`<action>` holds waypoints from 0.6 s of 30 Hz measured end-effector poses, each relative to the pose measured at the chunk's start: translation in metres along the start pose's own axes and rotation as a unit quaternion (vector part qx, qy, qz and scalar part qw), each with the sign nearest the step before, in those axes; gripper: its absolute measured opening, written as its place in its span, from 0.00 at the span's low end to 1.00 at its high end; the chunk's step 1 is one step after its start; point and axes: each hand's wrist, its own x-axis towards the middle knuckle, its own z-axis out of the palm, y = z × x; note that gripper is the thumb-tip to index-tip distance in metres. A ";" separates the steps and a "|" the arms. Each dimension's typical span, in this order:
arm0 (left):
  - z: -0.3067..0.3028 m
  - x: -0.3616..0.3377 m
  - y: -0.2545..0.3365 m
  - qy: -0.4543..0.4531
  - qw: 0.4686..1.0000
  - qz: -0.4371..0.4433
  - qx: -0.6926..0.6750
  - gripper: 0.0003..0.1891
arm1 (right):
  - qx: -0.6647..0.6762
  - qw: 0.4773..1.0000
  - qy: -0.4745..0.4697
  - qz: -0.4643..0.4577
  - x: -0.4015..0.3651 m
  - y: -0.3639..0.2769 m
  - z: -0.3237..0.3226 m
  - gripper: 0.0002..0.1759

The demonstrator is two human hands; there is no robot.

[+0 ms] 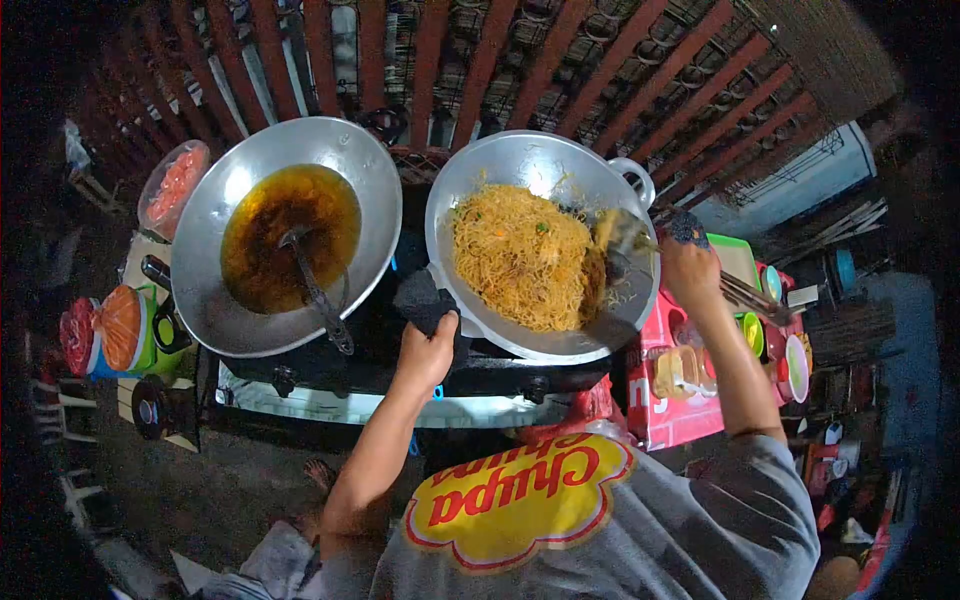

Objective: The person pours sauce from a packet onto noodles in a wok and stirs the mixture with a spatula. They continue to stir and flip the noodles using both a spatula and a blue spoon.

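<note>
My left hand (428, 352) is closed on a dark cloth (424, 302) at the lower left rim of the right wok (545, 150). Yellow noodles (520, 255) with bits of green and orange fill much of this wok. At its right side my right hand (690, 270) is closed round the handle of a utensil (632, 240), whose end is blurred against the noodles. Another dark cloth (686, 229) shows by that hand. In the left wok (215, 310), a ladle (315, 290) rests in dark brown liquid (270, 220).
Both woks stand on a black stove (370, 365). A tub of pinkish-orange pieces (177, 185) and bagged food (122, 325) are at the left. On the right, a red-covered table (690, 420) bears containers and a jar (678, 370). Wooden slats (485, 70) rise behind.
</note>
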 end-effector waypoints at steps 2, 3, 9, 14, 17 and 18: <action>0.000 0.004 -0.008 -0.001 1.000 0.023 -0.003 0.16 | 0.033 0.999 0.001 0.043 0.026 -0.018 0.020 0.08; -0.001 0.007 -0.012 0.003 1.000 0.025 -0.002 0.16 | 0.061 0.996 0.012 0.057 0.038 -0.026 0.028 0.08; -0.001 -0.003 0.007 0.003 1.000 -0.020 0.013 0.16 | 0.138 0.985 0.106 0.011 0.049 -0.043 0.001 0.09; -0.001 0.006 -0.013 -0.008 1.000 0.007 -0.019 0.15 | 0.066 0.988 -0.074 0.117 0.026 -0.008 -0.021 0.12; -0.001 0.004 -0.007 0.010 0.999 0.030 -0.010 0.14 | 0.115 0.986 -0.041 0.114 0.049 -0.007 0.014 0.12; -0.001 0.001 0.001 0.001 1.000 0.000 0.003 0.14 | 0.149 0.982 -0.020 0.115 0.061 -0.011 0.024 0.12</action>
